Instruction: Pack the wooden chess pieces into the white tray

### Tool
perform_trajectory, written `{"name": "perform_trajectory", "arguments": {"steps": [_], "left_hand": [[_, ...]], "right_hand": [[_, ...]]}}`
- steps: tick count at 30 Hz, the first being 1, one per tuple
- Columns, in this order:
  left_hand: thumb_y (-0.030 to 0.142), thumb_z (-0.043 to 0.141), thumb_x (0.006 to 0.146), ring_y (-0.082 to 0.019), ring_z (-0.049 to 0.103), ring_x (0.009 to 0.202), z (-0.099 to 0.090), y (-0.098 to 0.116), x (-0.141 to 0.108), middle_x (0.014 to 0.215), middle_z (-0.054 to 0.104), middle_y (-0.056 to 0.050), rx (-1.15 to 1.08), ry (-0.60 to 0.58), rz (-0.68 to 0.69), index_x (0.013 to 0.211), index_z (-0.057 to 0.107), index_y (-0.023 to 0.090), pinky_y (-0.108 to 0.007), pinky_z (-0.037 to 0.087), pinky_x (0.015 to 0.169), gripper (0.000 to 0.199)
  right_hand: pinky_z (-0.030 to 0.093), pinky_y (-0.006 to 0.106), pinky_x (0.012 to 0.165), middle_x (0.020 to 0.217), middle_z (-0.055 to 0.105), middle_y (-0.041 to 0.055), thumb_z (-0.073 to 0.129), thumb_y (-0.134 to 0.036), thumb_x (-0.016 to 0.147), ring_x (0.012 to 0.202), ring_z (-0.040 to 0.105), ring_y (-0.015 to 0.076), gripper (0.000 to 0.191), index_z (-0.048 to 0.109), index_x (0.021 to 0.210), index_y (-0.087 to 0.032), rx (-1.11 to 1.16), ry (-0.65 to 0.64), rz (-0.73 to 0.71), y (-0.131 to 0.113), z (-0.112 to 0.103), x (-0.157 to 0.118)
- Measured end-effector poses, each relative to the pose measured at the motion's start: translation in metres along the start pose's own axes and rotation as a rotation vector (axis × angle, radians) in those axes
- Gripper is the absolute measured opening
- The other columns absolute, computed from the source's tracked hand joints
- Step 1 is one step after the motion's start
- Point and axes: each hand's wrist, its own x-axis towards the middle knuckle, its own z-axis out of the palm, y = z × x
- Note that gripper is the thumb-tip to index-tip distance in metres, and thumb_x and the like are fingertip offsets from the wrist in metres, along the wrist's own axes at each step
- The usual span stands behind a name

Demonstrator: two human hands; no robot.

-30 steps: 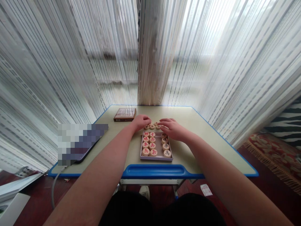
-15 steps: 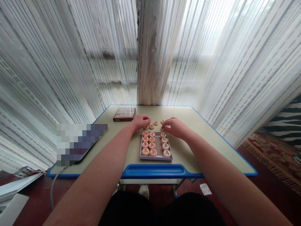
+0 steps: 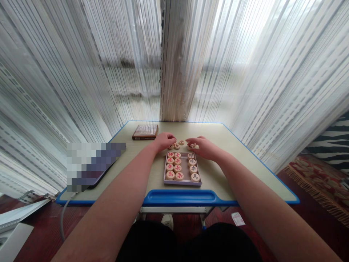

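Right hand (image 3: 205,147) — fingers part-bent, at loose discs (image 3: 191,147); grip cannot be told. Left hand (image 3: 164,140) — fingers narrowed together; hold, if any, hidden. Loose discs: three in plain view between hands, two of them nearer left hand; at least one more under right fingers. Tray (image 3: 182,183): one, near side of both hands, columns running near to far. Discs showing in tray: twelve — eight red-marked left, four dark-marked right. Flat box (image 3: 145,131): one, far left on bench (image 3: 234,182).

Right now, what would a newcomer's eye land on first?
The shallow tray at the desk's near middle: two columns of red-marked pieces left, one of black-marked pieces right. Just beyond it, the left hand and right hand flank loose pieces. Striped curtains fill the background.
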Motion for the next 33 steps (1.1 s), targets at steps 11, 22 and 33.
{"name": "perform_trajectory", "arguments": {"steps": [11, 22, 33], "left_hand": [[0.028, 0.056, 0.067, -0.017, 0.061, 0.073, 0.002, 0.001, -0.002, 0.077, 0.069, -0.006, -0.015, 0.02, 0.0, 0.079, 0.069, 0.013, -0.027, 0.047, 0.066, 0.023], [0.028, 0.056, 0.066, -0.017, 0.06, 0.071, 0.001, -0.003, 0.001, 0.073, 0.068, -0.004, 0.011, -0.005, 0.052, 0.077, 0.069, 0.014, -0.028, 0.048, 0.068, 0.023], [0.029, 0.055, 0.067, -0.018, 0.061, 0.076, 0.001, 0.0, -0.001, 0.08, 0.069, -0.005, 0.046, -0.012, 0.041, 0.081, 0.069, 0.013, -0.026, 0.047, 0.068, 0.025]], "right_hand": [[0.05, 0.03, 0.073, 0.097, 0.064, 0.0081, 0.06, -0.025, 0.077, 0.077, 0.061, 0.0154, 0.022, 0.066, 0.097, -0.017, 0.194, 0.297, -0.013, 0.001, -0.001, 0.004], [0.046, 0.034, 0.08, 0.095, 0.068, 0.0029, 0.06, -0.016, 0.067, 0.09, 0.056, 0.0181, 0.038, 0.063, 0.105, -0.021, 0.203, 0.042, -0.193, -0.036, -0.005, -0.012], [0.043, 0.038, 0.087, 0.097, 0.067, 0.0056, 0.059, -0.017, 0.067, 0.098, 0.054, 0.0233, 0.037, 0.065, 0.104, -0.021, 0.091, -0.019, -0.224, -0.035, -0.007, -0.013]]}}
